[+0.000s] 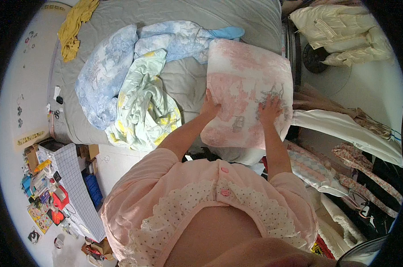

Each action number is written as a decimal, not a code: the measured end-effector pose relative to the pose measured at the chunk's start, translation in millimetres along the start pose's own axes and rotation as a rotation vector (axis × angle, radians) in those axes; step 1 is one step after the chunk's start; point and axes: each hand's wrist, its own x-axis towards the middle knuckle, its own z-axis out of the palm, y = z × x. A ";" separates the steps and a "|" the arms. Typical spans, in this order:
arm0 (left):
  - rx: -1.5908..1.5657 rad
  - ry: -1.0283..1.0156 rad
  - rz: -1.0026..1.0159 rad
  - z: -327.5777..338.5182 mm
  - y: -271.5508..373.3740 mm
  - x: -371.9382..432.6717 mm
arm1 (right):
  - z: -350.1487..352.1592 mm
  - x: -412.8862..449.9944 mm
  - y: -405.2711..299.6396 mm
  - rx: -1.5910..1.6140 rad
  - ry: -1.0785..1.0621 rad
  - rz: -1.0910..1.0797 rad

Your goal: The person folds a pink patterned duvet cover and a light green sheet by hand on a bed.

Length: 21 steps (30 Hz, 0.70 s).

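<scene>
A pink-and-white printed pillow (pixel 234 90) lies before me at the near edge of the bed. My left hand (pixel 210 106) rests along its left edge, thumb apart from the fingers. Flat on the right part of the pillow is my right hand (pixel 272 109), its fingers spread over a grey printed pattern. To the left, a pale green and yellow cloth (pixel 148 103) lies crumpled. Beyond that cloth sit a blue-and-white printed pillow (pixel 104 76) and a similar blue-and-white bedding piece (pixel 174 36), partly tucked behind the pink pillow.
A grey sheet (pixel 251 15) covers the bed; a mustard cloth (pixel 75 30) hangs over its far left corner. Scissors (pixel 57 114) lie near the left edge. A cluttered cabinet (pixel 68 170) stands at lower left. Clothes (pixel 321 170) hang at right, below a cream padded jacket (pixel 338 30).
</scene>
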 end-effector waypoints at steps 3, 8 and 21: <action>0.360 0.107 0.264 -2.9 3.4 -22.2 | 6.8 -18.1 -41.8 -0.026 -0.149 -0.050; 0.515 -0.026 0.251 -6.9 -1.3 -32.2 | 21.5 -41.3 -69.9 0.040 -0.226 0.042; 0.782 -0.103 0.155 -66.9 -55.4 -77.9 | 13.8 -85.4 -101.7 0.132 -0.349 0.228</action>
